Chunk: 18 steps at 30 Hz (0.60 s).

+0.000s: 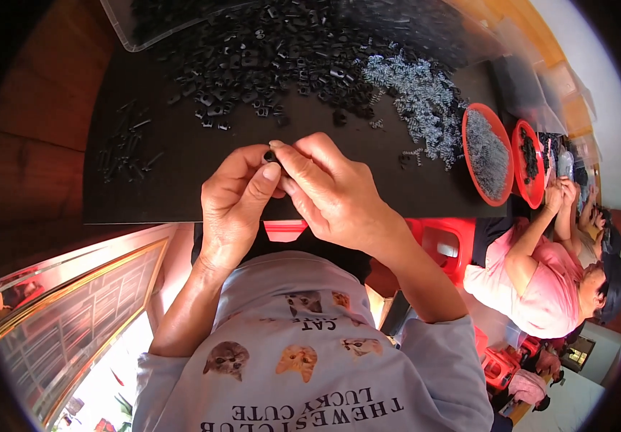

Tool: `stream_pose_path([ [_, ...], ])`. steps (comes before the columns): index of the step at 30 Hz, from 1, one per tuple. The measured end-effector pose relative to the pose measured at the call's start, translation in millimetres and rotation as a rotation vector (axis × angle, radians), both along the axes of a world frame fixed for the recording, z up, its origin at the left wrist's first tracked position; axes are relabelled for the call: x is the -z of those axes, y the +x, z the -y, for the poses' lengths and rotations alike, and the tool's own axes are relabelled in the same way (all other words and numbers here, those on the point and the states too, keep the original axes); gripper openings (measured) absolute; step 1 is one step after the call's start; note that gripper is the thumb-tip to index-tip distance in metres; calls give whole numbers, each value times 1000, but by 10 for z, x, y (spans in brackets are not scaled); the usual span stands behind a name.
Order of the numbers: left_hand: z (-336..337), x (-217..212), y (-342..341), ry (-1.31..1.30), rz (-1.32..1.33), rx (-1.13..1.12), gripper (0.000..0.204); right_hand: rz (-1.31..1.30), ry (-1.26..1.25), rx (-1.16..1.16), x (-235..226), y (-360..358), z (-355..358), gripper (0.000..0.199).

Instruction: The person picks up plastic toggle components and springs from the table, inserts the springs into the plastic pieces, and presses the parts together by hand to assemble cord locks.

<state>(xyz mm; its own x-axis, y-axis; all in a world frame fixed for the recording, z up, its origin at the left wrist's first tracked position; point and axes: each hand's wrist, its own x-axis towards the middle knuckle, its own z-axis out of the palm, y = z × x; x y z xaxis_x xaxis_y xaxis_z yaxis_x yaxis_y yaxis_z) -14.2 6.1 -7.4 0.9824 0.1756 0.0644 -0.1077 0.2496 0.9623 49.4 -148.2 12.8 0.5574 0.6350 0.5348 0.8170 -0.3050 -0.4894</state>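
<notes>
Over the near edge of the dark table [181, 176], both hands meet in front of my body. Between the fingertips is a small black plastic part [270, 155], mostly covered by them. My left hand [237, 193] pinches it with thumb and forefinger. From the other side, my right hand [332, 183] closes on the same part with thumb and fingers. Beyond the hands lies a wide heap of small black plastic parts [253, 68]. Right of it spreads a pile of small silvery coil springs [422, 101].
Thin black pins [119, 147] lie scattered at the table's left. On the right stand a red bowl of springs [467, 147] and another red bowl [523, 183] with dark parts. A clear plastic bin [127, 36] is at the far left. A person in pink [534, 277] sits at right.
</notes>
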Motion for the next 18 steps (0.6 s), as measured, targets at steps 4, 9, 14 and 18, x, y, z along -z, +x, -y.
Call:
stream_pose_path([
  [4,7,-1,-15,-69,8,5,13,92,-12,14,-52,91,195,34],
  [9,23,-35,-19,-80,-21,45,7,-32,-23,240,-51,454,634,16],
  [14,20,-43,-12,-37,-50,40,5,54,-309,292,-208,602,740,14],
  [18,26,-56,-7,-11,-74,36,4,28,-444,325,-222,658,846,16],
])
